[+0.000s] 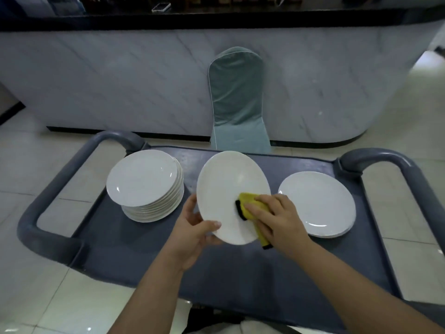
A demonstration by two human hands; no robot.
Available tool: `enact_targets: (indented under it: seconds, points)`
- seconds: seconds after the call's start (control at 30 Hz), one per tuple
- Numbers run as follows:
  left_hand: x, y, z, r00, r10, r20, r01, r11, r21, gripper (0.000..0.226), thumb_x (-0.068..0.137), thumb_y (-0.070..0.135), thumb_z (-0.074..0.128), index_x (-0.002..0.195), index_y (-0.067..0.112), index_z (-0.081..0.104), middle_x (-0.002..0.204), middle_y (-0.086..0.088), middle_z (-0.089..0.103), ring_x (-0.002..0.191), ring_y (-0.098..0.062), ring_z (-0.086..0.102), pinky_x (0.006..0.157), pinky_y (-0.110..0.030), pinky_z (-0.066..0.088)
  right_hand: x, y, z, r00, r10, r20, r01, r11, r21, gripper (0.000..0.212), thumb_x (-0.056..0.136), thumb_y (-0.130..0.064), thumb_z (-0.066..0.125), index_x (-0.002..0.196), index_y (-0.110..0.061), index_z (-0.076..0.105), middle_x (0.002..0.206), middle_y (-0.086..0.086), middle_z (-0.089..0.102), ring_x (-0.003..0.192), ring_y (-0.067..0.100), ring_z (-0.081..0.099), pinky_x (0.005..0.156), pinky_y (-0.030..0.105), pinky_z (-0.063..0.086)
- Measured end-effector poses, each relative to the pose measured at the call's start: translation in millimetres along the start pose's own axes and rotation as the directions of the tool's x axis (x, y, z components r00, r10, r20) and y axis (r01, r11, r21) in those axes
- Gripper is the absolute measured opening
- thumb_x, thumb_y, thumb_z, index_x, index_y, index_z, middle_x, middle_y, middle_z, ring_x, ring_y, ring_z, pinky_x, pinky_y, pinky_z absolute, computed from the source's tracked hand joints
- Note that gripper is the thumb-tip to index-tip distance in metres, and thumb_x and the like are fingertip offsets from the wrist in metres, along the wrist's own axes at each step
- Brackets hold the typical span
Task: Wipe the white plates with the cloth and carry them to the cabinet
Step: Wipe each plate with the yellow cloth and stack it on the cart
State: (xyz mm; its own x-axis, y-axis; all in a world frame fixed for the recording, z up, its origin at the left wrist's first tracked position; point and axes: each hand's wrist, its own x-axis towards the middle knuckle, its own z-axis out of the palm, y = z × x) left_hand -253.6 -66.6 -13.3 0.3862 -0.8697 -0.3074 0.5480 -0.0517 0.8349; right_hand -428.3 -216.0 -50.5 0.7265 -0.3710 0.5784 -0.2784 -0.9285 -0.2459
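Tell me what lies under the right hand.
A black-edged yellow cloth, pressed on the white plate held by the left hand. The right hand hides part of the cloth.

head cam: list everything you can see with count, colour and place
held plate: one, white, tilted above the middle of the cart
cloth: one, yellow with a black edge, against the held plate's face
tall plate stack: one, white, left on the cart
low plate stack: one, white, right on the cart
cart: one, grey-blue, in front of the person
chair: one, pale green cover, behind the cart
counter: one, white marbled front, dark top, at the back
phone: one, pale, on the counter top
left hand: grips the held plate's lower rim
right hand: holds the cloth on the plate
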Motion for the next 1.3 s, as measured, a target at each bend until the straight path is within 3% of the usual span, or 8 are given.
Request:
enact_targets:
  seconds: [0.13, 0.37, 0.47, 0.57, 0.8, 0.97, 1.17, 1.3]
  points:
    - [0, -7, 17, 1.0, -0.017, 0.025, 0.015, 0.998, 0.067, 0.072, 0.066, -0.007, 0.069, 0.126, 0.026, 0.048, 0.117, 0.0, 0.067, 0.104, -0.025, 0.067, 0.07, -0.054, 0.057, 52, 2, 10, 0.933, 0.345, -0.102, -0.346, 0.938, 0.014, 0.034, 0.088, -0.009, 0.068, 0.121, -0.016, 0.069, 0.121, 0.014, 0.064, 0.093, 0.044, 0.055, 0.081, 0.051, 0.047]
    - [-2, 10, 1, 0.996, 0.088, 0.007, -0.088, 0.996, 0.028, 0.068, 0.068, -0.008, 0.071, 0.116, 0.039, 0.062, 0.116, -0.004, 0.069, 0.103, -0.029, 0.068, 0.068, -0.05, 0.057, 3, -31, 1, 0.999, 0.007, 0.039, -0.013, 0.987, 0.159, 0.036, 0.088, -0.018, 0.062, 0.124, -0.023, 0.065, 0.125, 0.007, 0.059, 0.1, 0.033, 0.053, 0.087, 0.043, 0.047]
    - [-5, 8, 7, 0.997, 0.066, 0.03, -0.067, 0.995, 0.067, 0.076, 0.066, -0.007, 0.071, 0.129, 0.032, 0.053, 0.117, -0.006, 0.069, 0.106, -0.031, 0.066, 0.069, -0.048, 0.058, 10, 6, -15, 0.988, 0.141, -0.067, -0.138, 0.99, 0.042, 0.035, 0.083, -0.006, 0.071, 0.117, -0.013, 0.071, 0.116, 0.016, 0.064, 0.088, 0.04, 0.057, 0.078, 0.048, 0.05]
    - [-4, 2, 24, 0.997, 0.054, 0.049, -0.059, 0.992, 0.107, 0.079, 0.065, -0.007, 0.072, 0.133, 0.024, 0.046, 0.114, -0.008, 0.069, 0.106, -0.033, 0.066, 0.067, -0.047, 0.058, 63, 4, -15, 0.91, 0.37, -0.187, -0.361, 0.929, 0.077, 0.034, 0.09, -0.011, 0.066, 0.124, -0.015, 0.066, 0.123, 0.016, 0.061, 0.097, 0.042, 0.053, 0.088, 0.047, 0.043]
    - [-6, 19, 18, 0.984, 0.176, -0.035, -0.173, 0.983, 0.062, 0.066, 0.072, -0.009, 0.071, 0.122, 0.032, 0.057, 0.116, -0.004, 0.068, 0.102, -0.026, 0.068, 0.062, -0.044, 0.058, 12, -25, -8, 0.999, -0.028, -0.035, 0.033, 0.991, 0.131, 0.036, 0.089, -0.015, 0.066, 0.125, -0.02, 0.066, 0.122, 0.011, 0.06, 0.096, 0.036, 0.053, 0.089, 0.045, 0.046]
    - [-12, 5, 36, 0.996, 0.087, 0.0, -0.086, 0.985, 0.149, 0.076, 0.064, -0.003, 0.071, 0.129, 0.029, 0.048, 0.11, -0.004, 0.07, 0.106, -0.032, 0.065, 0.063, -0.048, 0.058, 58, 9, -18, 0.906, 0.374, -0.198, -0.374, 0.926, 0.04, 0.033, 0.089, -0.01, 0.067, 0.122, -0.012, 0.068, 0.121, 0.017, 0.063, 0.094, 0.046, 0.054, 0.083, 0.053, 0.046]
    - [-21, 18, 23, 0.979, 0.197, -0.053, -0.188, 0.973, 0.137, 0.073, 0.071, -0.016, 0.069, 0.122, 0.034, 0.054, 0.114, -0.007, 0.068, 0.101, -0.029, 0.067, 0.065, -0.054, 0.058, 14, -47, -4, 0.998, -0.029, -0.053, 0.04, 0.974, 0.224, 0.037, 0.095, -0.024, 0.054, 0.131, -0.024, 0.059, 0.128, 0.006, 0.054, 0.103, 0.032, 0.049, 0.097, 0.042, 0.041]
    - [-27, 21, 22, 0.97, 0.239, -0.03, -0.228, 0.95, 0.213, 0.069, 0.063, -0.005, 0.074, 0.114, 0.039, 0.06, 0.104, 0.002, 0.071, 0.096, -0.018, 0.069, 0.06, -0.042, 0.058, 12, -14, -14, 0.964, 0.25, -0.088, -0.235, 0.961, 0.148, 0.041, 0.086, -0.005, 0.068, 0.126, -0.013, 0.064, 0.121, 0.016, 0.061, 0.095, 0.041, 0.055, 0.087, 0.05, 0.047]
